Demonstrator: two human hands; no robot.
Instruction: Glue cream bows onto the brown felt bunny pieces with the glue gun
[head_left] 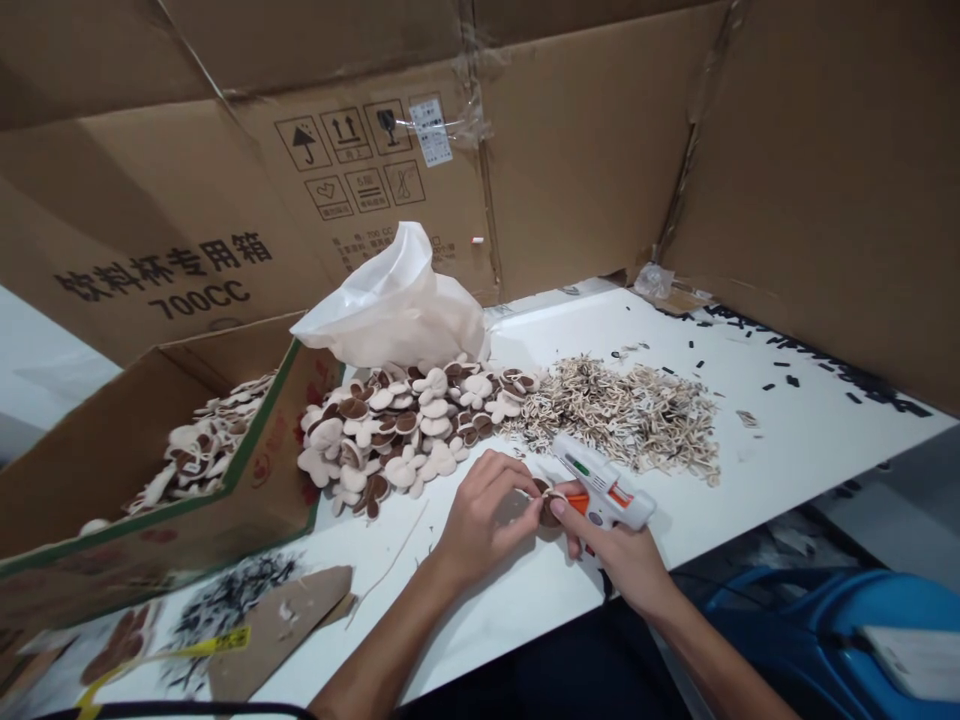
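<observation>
My left hand (487, 515) pinches the edge of a small brown and cream felt piece (550, 512) between thumb and fingers, near the table's front edge. My right hand (611, 545) is closed around the grip of a white glue gun (596, 478) with an orange trigger. The thumb of that hand also presses on the felt piece, which partly hides behind the fingers. Beyond my left hand lies a heap of brown and cream felt shapes (405, 425) with rounded lobes. A pile of small cream strips or loops (622, 410) spreads just past the glue gun.
An open cardboard box (289, 440) on the left contains more felt pieces. Behind the heap stands a white plastic bag (397, 300). Tall cardboard walls (585, 150) enclose the back. Black bits (825, 365) lie along the right. A cardboard scrap (285, 620) and blue stool-like object (832, 630) flank me.
</observation>
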